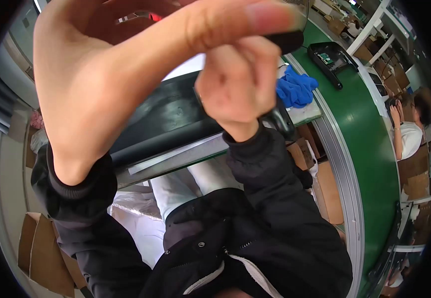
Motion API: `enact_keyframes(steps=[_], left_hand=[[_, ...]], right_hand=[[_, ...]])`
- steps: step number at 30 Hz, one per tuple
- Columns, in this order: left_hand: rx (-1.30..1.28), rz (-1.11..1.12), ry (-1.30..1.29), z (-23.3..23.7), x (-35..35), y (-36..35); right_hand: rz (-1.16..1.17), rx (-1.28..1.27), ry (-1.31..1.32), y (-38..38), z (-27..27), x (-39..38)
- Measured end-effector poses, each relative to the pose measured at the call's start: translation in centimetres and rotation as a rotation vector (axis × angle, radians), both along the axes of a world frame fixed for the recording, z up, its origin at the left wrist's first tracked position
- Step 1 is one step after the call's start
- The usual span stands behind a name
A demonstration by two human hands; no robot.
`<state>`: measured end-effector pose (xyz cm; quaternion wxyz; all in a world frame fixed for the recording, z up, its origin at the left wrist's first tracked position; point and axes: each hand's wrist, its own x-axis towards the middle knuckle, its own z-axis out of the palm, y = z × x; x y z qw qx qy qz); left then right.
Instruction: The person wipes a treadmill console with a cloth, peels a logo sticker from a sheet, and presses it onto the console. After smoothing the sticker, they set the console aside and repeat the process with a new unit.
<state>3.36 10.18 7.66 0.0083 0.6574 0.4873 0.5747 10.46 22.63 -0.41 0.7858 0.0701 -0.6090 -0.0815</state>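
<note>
My left hand [101,74] is raised very close to the camera and fills the upper left. Its thumb stretches to the right, apart from the other fingers, which are partly cut off by the top edge. Behind the thumb tip is my right hand [240,84], closed with its fingers curled in and slightly blurred. Whatever it holds, if anything, is hidden. Below both hands lies a long, glossy black casing [171,116] on the workbench, partly covered by my left hand and wrist. A smaller shiny black part [277,121] sits beside my right wrist.
A crumpled blue cloth [297,87] lies at the bench's right end. Beyond it runs a green-topped line [347,119] with a metal edge, carrying a black housing with a circuit board [327,58]. Another person [409,134] sits at the far right. Cardboard boxes [44,253] stand lower left.
</note>
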Motion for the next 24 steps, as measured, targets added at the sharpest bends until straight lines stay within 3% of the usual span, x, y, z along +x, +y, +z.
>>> enact_keyframes(steps=[2, 3, 5, 8, 12, 13, 15, 16, 17, 18, 20, 24], left_hand=[[0.043, 0.339, 0.061, -0.6, -0.1, -0.8], [0.122, 0.248, -0.014, -1.0, -0.4, -1.1], [0.114, 0.34, -0.033, -1.8, -1.1, -2.3], [0.171, 0.477, -0.125, -2.1, -3.2, -3.5], [0.252, 0.693, -0.048, -2.4, -6.3, -6.2], [0.248, 0.823, 0.001, -2.6, -6.8, -6.7], [0.278, 0.851, -0.013, -3.0, -7.6, -7.7], [0.293, 0.892, -0.007, -3.0, -7.6, -8.3], [0.278, 0.898, -0.006, -3.4, -8.2, -9.1], [0.26, 0.903, -0.005, -3.9, -9.4, -10.1], [0.272, 0.88, -0.065, -4.5, -10.0, -10.4], [0.36, 0.809, -0.219, -5.7, -10.5, -9.7]], right_hand=[[0.216, 0.055, -0.063, -0.8, -0.5, -2.1], [0.171, 0.096, -0.097, -0.8, -0.5, -2.2], [0.128, 0.157, -0.166, -0.7, -0.5, -2.4], [0.175, -0.051, -0.539, -3.1, -2.3, 0.6], [-0.09, -0.334, -1.158, -0.6, -9.0, 4.4], [-0.308, -0.404, -1.28, 0.7, -10.0, 5.9], [-0.638, -0.563, -1.168, 3.8, -9.7, 10.1], [-1.002, -0.708, -1.003, 5.7, -10.8, 13.0], [-1.245, -1.055, -0.829, 7.5, -11.6, 15.8], [-1.233, -1.357, -0.681, 8.0, -10.1, 18.0], [-1.271, -1.402, -0.563, 8.9, -8.9, 21.7], [-0.948, -1.182, -0.703, 9.7, -9.4, 21.6]])
